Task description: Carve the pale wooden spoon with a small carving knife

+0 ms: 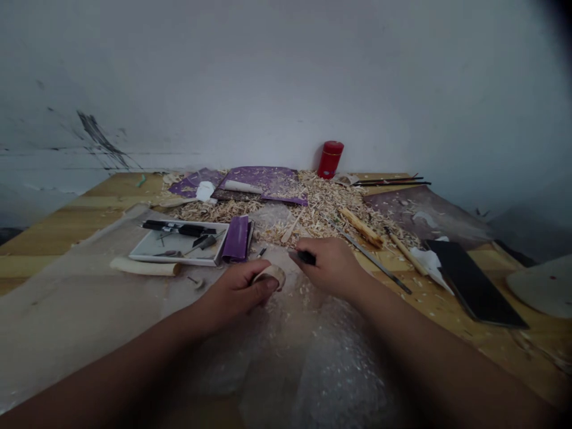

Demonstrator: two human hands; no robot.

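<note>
My left hand (243, 283) is closed around a small, pale, rounded wooden piece (276, 274) with a curved rim. Just right of it, my right hand (330, 265) grips a tool with a dark handle (306, 257); its working end is too blurred to make out. A small gap lies between the tool and the wooden piece. Both hands are above a translucent plastic sheet (187, 339) that covers the front of the wooden table. Behind them spreads a heap of wood shavings (322, 205).
To the left is a white tray (147, 253) of tools, beside folded purple sandpaper (236, 238) and a pale wooden stick (145, 267). On the right lie a metal file (379, 265) and a black slab (478, 286). A red canister (330, 159) stands against the wall.
</note>
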